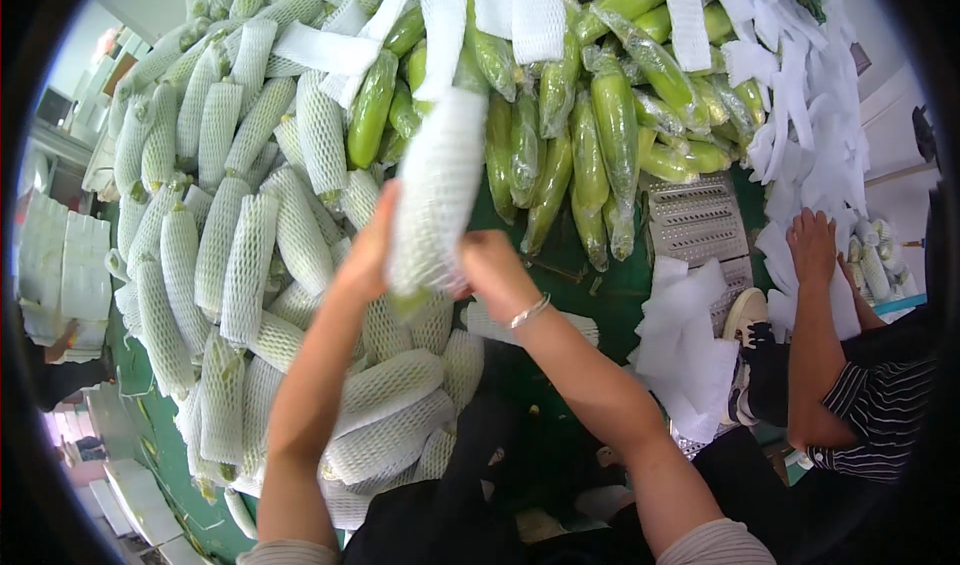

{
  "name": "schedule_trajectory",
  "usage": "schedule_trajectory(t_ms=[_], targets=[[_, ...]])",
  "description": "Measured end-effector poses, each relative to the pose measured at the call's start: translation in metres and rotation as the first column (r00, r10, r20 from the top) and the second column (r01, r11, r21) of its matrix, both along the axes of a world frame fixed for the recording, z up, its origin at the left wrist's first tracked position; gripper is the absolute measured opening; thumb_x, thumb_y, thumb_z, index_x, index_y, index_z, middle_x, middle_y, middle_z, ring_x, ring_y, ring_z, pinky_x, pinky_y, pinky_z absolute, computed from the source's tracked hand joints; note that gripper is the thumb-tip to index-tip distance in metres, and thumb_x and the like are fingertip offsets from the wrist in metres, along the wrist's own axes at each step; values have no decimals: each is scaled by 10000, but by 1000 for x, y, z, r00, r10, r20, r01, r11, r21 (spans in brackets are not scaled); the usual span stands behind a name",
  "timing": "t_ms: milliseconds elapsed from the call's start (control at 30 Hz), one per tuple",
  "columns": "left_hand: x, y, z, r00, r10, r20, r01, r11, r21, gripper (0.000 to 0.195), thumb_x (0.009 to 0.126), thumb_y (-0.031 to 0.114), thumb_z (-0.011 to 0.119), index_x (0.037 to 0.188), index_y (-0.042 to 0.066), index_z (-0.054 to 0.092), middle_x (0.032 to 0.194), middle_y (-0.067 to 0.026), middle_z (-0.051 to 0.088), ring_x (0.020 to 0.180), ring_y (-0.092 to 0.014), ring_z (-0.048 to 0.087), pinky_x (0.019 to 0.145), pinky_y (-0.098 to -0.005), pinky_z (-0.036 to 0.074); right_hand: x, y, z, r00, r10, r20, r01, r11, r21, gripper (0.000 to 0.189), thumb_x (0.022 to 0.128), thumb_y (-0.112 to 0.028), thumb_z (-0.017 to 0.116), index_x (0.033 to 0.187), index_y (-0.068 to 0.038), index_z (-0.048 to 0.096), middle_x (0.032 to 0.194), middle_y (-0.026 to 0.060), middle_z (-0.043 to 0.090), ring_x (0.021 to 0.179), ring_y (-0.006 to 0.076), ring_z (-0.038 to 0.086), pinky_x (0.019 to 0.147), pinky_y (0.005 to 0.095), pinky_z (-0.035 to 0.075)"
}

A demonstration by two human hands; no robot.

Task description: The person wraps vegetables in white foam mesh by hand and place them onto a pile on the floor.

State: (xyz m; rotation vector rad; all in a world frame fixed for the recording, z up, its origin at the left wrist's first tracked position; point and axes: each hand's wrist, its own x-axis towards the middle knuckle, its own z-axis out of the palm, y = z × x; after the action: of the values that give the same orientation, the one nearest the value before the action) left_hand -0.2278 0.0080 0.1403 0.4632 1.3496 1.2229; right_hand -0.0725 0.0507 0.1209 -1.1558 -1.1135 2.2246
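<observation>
A white foam net sleeve (pixel 439 182), with the pale green tip (pixel 409 304) of a long vegetable showing at its lower end, is held up before me and blurred. My left hand (pixel 371 250) grips its left side. My right hand (pixel 495 268) grips the lower right side, with a silvery bracelet on that wrist. Just beyond are long green vegetables in clear plastic film (pixel 615 137), gourd-like in shape. Several flat white foam sleeves (pixel 536 13) lie across them. To the left is a large heap of vegetables in foam net sleeves (pixel 247 265).
On the right, another person's hand (pixel 812 246) rests at a tall pile of loose foam sleeves (pixel 810 129). A perforated metal strip (pixel 697 216) runs along the green floor (pixel 600 302), with more foam sleeves (pixel 686 340) on it. White foam boxes (pixel 64 265) stand at far left.
</observation>
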Motion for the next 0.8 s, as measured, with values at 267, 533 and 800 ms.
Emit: schedule_trajectory(t_ms=[267,533,800], targets=[[-15,-211,103,981,160,108,-161,987,-2,955,625,365,773,1297,-106,285,1152,-314,498,878,-329,617,689,-398,571,-11,12,-58,826,-257,502,-372,422,827,564,693,-242,682,1146,-6,441,1108,234,469,1015,400,455,826,475,398],[80,-331,121,851,391,-350,-507,784,-359,1171,592,643,725,1379,-72,234,1331,-162,416,1216,-237,412,1017,-348,304,-2,35,-150,738,-40,674,-544,556,628,633,729,-196,670,1265,-59,362,1142,261,463,1000,435,515,851,453,453],[2,-317,186,388,368,-845,-544,831,112,1022,587,497,791,1300,-82,344,1174,-181,526,1096,-263,516,955,-366,396,25,27,-62,906,-160,393,-286,455,843,309,734,-14,637,1022,-33,528,961,192,593,899,407,553,743,425,454]])
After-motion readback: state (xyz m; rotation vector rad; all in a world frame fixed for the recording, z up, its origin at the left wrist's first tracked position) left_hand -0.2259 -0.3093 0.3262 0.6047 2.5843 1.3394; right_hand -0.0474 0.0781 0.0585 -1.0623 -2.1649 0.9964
